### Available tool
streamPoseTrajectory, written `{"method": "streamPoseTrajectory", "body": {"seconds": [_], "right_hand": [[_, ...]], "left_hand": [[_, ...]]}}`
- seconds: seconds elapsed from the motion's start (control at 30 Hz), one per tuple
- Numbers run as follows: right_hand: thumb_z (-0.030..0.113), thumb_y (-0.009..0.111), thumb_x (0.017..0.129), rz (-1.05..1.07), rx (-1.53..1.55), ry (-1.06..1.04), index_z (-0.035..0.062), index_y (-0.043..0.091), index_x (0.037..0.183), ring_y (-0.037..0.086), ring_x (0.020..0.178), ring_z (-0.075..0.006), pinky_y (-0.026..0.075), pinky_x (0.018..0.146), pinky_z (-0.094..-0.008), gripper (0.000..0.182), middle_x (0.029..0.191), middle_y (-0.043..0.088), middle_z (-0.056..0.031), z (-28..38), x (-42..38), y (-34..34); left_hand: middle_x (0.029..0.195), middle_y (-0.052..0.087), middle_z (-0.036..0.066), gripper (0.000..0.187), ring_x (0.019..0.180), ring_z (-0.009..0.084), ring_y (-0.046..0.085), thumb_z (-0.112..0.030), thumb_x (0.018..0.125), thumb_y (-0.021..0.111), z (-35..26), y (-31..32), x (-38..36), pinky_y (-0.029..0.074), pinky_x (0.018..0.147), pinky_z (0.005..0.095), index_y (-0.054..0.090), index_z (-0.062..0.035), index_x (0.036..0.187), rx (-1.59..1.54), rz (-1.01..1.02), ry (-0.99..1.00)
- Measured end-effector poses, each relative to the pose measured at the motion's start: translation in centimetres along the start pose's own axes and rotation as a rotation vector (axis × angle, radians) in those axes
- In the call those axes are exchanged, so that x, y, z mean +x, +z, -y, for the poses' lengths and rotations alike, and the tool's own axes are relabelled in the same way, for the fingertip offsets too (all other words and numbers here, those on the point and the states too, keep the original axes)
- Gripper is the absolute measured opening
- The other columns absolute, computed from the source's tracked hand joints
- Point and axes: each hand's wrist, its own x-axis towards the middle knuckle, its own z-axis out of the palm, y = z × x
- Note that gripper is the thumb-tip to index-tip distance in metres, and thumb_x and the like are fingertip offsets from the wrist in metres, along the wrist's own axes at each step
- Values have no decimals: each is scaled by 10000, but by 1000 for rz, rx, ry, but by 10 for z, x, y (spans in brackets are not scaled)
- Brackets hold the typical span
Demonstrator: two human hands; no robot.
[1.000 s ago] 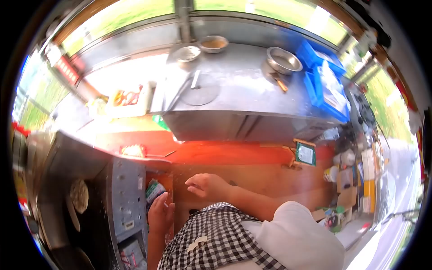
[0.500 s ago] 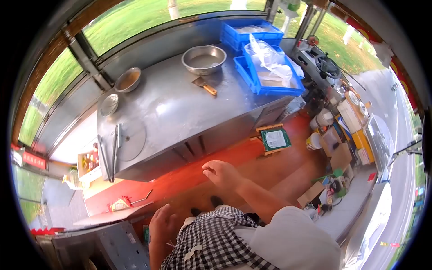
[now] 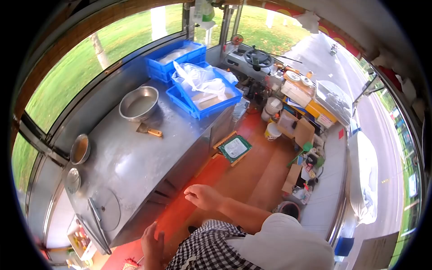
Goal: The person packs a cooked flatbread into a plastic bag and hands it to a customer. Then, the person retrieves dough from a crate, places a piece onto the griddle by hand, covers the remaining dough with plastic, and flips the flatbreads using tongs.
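Observation:
My right hand (image 3: 204, 197) is in the air over the red floor, beside the front of the steel counter (image 3: 148, 157). Its fingers are curled in, and nothing shows in them. My left hand (image 3: 153, 245) hangs low near the counter's near corner, fingers apart, holding nothing. Neither hand touches anything. On the counter are a large metal bowl (image 3: 139, 102), a scraper (image 3: 149, 130) with a wooden handle, a bowl of brown contents (image 3: 80, 149), a small metal bowl (image 3: 73, 181), a round metal lid (image 3: 108, 218) and long black-and-silver tongs (image 3: 93, 225).
Blue crates (image 3: 198, 108) with plastic bags are stacked at the counter's far end. A folding stool (image 3: 232, 148) with a green packet on top stands on the floor. Buckets (image 3: 272, 130), cardboard boxes (image 3: 307, 135) and a steering wheel (image 3: 258, 57) lie beyond. A ledge (image 3: 330, 175) runs along the right.
My view has turned right, so the counter and its bowls sit further left and more of the right side shows. Both hands stay off the counter; nothing was picked up.

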Motion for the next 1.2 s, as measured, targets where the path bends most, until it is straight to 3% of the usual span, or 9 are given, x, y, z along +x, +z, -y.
{"method": "streamPoseTrajectory", "body": {"seconds": [0.23, 0.43, 0.73, 0.97, 1.2], "right_hand": [[186, 662, 947, -165, -33, 133, -2, 689, 1058, 696, 901, -351, 548, 777, -416, 220, 955, 719, -184, -29, 6, -36], [207, 678, 951, -304, -1, 194, -4, 688, 1101, 711, 937, -324, 560, 803, -398, 259, 1008, 726, -188, -62, 34, -104], [170, 698, 944, -491, -43, 31, -2, 683, 1105, 710, 880, -301, 556, 769, -385, 236, 992, 718, -163, -120, 138, -236], [156, 692, 958, -600, -105, -66, 28, 672, 1166, 724, 835, -253, 582, 739, -354, 245, 984, 722, -139, -157, 200, -293], [165, 768, 870, -570, -291, 34, 23, 565, 1339, 626, 1121, -360, 525, 954, -428, 530, 1240, 633, -189, -173, 251, -297]], "left_hand": [[1178, 693, 210, 425, 1099, 384, 667, -155, 857, 739, -3, 6, 69, 545, 933, 443, 655, 6, 1241, -24, 151, 98], [1157, 694, 217, 425, 1062, 390, 677, -129, 835, 755, -35, 31, 146, 556, 892, 448, 659, 6, 1227, -41, 124, 202], [1144, 696, 226, 406, 1041, 404, 679, -79, 846, 735, -132, 75, 254, 565, 869, 445, 651, 14, 1232, -105, 96, 203], [1151, 697, 217, 384, 1038, 390, 687, -132, 891, 705, -146, 89, 289, 565, 869, 429, 644, 9, 1244, -92, 123, 97], [1168, 699, 184, 397, 1066, 380, 675, -204, 911, 707, -146, 72, 320, 558, 871, 442, 645, -24, 1259, -41, 91, 63]]}}
